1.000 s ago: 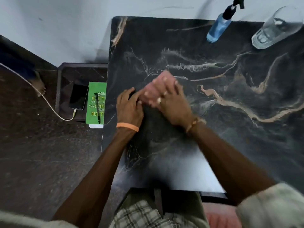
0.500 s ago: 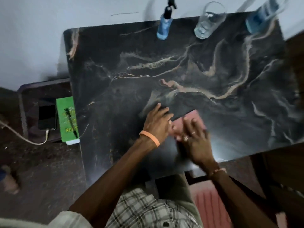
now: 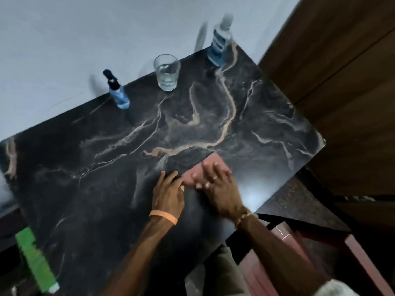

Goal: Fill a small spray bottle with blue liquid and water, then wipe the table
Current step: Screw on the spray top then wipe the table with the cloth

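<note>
1. The small spray bottle stands upright near the worktop's far edge. Its clear body holds pale blue liquid under a black pump head.
2. A clear glass tumbler stands to its right, well apart, with what looks like water in it.
3. Further right, at the far corner, a larger clear bottle holds darker blue liquid in its lower part. It is blurred, and its cap looks pale.
4. A flat, rectangular pink cloth lies near the worktop's near right edge.
5. The right hand lies flat on the cloth with fingers spread, pressing it down. It wears a ring and a beaded bracelet.
6. The left hand rests just beside it, fingers straight and touching the cloth's left edge. An orange wristband circles its wrist.
7. The worktop is glossy black marble-like stone with tan and white veins.
8. A plain pale wall stands behind it, and brown wooden panelling rises at the right.
9. A blurred green book lies low at the left.
</note>
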The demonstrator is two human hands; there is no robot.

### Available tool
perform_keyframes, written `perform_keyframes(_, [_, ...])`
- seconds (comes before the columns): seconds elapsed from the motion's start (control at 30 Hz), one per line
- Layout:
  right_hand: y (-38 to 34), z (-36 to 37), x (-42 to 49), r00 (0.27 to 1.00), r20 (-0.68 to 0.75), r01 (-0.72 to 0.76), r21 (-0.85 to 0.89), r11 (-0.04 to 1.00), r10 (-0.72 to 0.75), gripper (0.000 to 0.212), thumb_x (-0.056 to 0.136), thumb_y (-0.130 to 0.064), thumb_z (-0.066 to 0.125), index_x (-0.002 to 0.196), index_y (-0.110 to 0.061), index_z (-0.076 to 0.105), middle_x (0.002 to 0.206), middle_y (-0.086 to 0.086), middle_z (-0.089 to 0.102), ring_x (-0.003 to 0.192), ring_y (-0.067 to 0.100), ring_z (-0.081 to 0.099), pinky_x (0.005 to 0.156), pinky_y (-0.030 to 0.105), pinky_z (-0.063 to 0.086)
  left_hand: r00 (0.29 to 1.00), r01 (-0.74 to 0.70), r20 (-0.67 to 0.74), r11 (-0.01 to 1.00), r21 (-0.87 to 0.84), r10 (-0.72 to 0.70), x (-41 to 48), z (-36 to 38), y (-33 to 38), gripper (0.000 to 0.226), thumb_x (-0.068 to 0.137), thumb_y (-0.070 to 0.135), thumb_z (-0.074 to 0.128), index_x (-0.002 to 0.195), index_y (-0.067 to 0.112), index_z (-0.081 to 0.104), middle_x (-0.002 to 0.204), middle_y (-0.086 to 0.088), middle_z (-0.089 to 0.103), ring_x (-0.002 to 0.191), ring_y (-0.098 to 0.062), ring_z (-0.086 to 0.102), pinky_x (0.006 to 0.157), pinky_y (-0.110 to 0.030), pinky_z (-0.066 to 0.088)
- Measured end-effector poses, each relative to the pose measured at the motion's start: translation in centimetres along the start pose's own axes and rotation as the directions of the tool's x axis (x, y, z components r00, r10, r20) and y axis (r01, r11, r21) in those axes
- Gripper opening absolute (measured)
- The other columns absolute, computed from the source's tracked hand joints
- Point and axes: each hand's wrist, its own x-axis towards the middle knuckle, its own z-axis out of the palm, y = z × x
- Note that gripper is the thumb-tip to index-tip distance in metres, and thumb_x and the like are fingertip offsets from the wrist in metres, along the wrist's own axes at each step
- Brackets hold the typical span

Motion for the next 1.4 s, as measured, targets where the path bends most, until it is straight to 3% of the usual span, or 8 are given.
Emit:
perform_keyframes(0.17, [5.2,-0.5,-1.3,0.787,-0.013,-0.612,0.116,0.782,0.617,0.042,0.102,-0.049,0.030,0.143,-0.044,0.039,0.156,0.004,0.029,0.122,0.036,0.043,0.093,0.048,0.039,0.993,-0.102,0.051,0.995,-0.004,0.102,1.9,0.1,3.4,0.039,0.099,0.021,0.046,0.137,0.018,0.053,0.152,-0.004,0.039,0.146,-0.025,0.022,0.119,-0.034,0.018])
perform_keyframes(0.33, [-2.7,3.3,-6.7,0.967,0.005,-0.253,0.136,0.958,0.255,0.052,0.098,-0.049,0.039,0.148,-0.039,0.035,0.158,0.012,0.032,0.133,0.043,0.041,0.103,0.060,0.037,0.983,-0.122,0.135,0.991,-0.045,0.127,4.3,1.5,6.2,0.043,0.100,0.020,0.041,0.142,0.017,0.046,0.157,-0.004,0.030,0.148,-0.022,0.016,0.120,-0.031,0.013])
perform_keyframes(0.43, [2.3,2.5,-3.6,0.995,-0.089,-0.031,0.039,0.999,0.034,0.051,0.095,-0.048,0.048,0.144,-0.034,0.049,0.154,0.011,0.040,0.135,0.039,0.046,0.105,0.055,0.042,0.980,-0.147,0.144,0.988,0.035,0.141,5.3,2.3,6.8,0.043,0.100,0.023,0.040,0.142,0.018,0.046,0.157,-0.003,0.030,0.148,-0.023,0.015,0.120,-0.029,0.009])
perform_keyframes(0.63, [11.4,0.0,-1.2,0.777,-0.028,-0.621,0.129,0.773,0.629,0.045,0.103,-0.050,0.024,0.146,-0.044,0.035,0.158,0.006,0.027,0.129,0.033,0.038,0.099,0.046,0.035,0.981,-0.165,0.115,0.984,0.059,0.158,6.6,3.1,8.6,0.040,0.100,0.025,0.045,0.139,0.018,0.051,0.155,-0.003,0.033,0.148,-0.024,0.017,0.119,-0.032,0.015])
perform_keyframes(0.9, [6.2,1.9,-0.8,0.971,-0.086,-0.201,0.207,0.957,0.223,0.046,0.101,-0.049,0.035,0.143,-0.033,0.045,0.153,0.017,0.037,0.127,0.046,0.046,0.102,0.059,0.036,0.989,-0.138,0.060,0.990,-0.002,0.138,11.5,4.1,11.7,0.035,0.094,0.010,0.053,0.128,0.008,0.061,0.145,-0.010,0.047,0.142,-0.031,0.031,0.118,-0.040,0.024])
perform_keyframes(1.03, [16.1,-0.5,4.1,0.907,-0.037,-0.405,0.202,0.892,0.420,0.048,0.103,-0.047,0.021,0.147,-0.039,0.041,0.161,0.014,0.025,0.143,0.046,0.024,0.115,0.059,0.020,0.989,-0.147,-0.028,0.989,0.009,0.147,13.6,4.4,12.8,0.029,0.089,0.003,0.061,0.117,0.004,0.068,0.132,-0.014,0.059,0.128,-0.037,0.047,0.112,-0.048,0.034])
perform_keyframes(1.2, [16.8,0.4,2.0,0.811,-0.043,-0.558,0.247,0.792,0.584,0.042,0.103,-0.048,0.035,0.142,-0.038,0.043,0.158,0.015,0.029,0.137,0.044,0.034,0.108,0.061,0.029,0.981,-0.171,-0.092,0.985,-0.017,0.169,14.3,5.1,14.4,0.025,0.091,0.004,0.060,0.114,0.003,0.069,0.130,-0.014,0.061,0.126,-0.038,0.048,0.110,-0.049,0.036])
perform_keyframes(1.4, [13.9,3.0,1.0,0.999,-0.026,-0.024,0.181,0.983,0.029,0.043,0.099,-0.050,0.044,0.140,-0.039,0.050,0.162,0.010,0.020,0.142,0.042,0.026,0.111,0.061,0.027,0.975,-0.179,-0.140,0.983,-0.046,0.171,14.8,6.1,14.8,0.045,0.091,0.029,0.039,0.109,0.003,0.072,0.125,-0.015,0.064,0.124,-0.039,0.049,0.108,-0.047,0.035])
